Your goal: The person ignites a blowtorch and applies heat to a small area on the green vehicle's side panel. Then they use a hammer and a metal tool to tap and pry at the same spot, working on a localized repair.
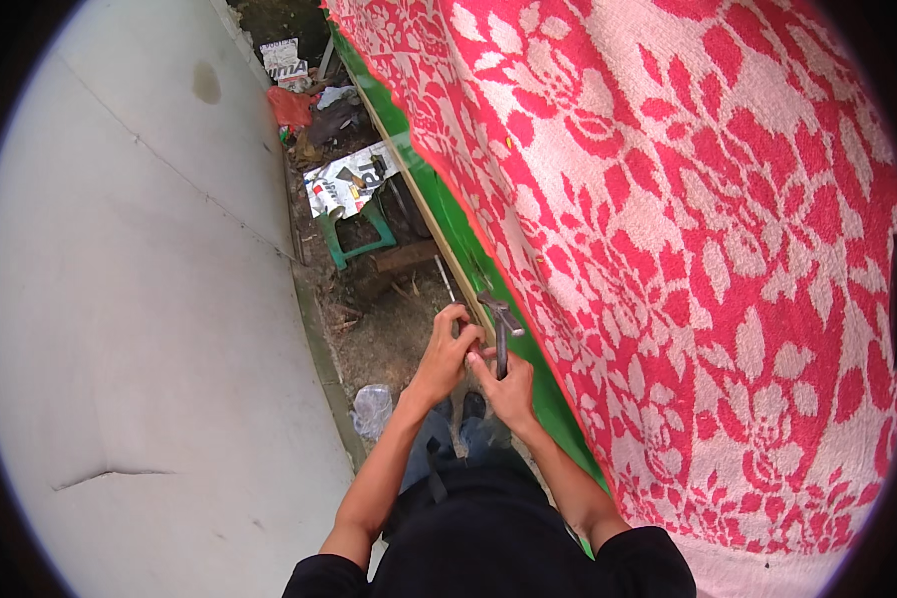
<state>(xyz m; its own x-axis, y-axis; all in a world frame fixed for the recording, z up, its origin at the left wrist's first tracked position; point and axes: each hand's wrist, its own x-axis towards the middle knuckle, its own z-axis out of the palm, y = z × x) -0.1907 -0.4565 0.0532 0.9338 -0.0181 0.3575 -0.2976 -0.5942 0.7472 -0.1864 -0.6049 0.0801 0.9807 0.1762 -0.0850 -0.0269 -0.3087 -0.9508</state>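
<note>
My right hand point(510, 392) is closed around the dark handle of a hammer point(500, 339). The hammer stands with its metal head up, beside a green-faced board point(455, 214). Just to the left, my left hand point(446, 356) has its fingers curled together, nearly touching the right hand. From its fingertips a slim pale rod point(445, 279) points up and away; the end inside the fingers is hidden, so its kind is unclear. Both hands are close to the board's wooden edge.
A pink and white floral cloth point(668, 219) covers the surface on the right. A pale wall point(159, 299) rises on the left. Between them lie a green plastic stool point(359, 239), a printed sheet point(334, 184), a wood block point(405, 257), a red bag point(289, 106) and a clear plastic bag point(372, 411).
</note>
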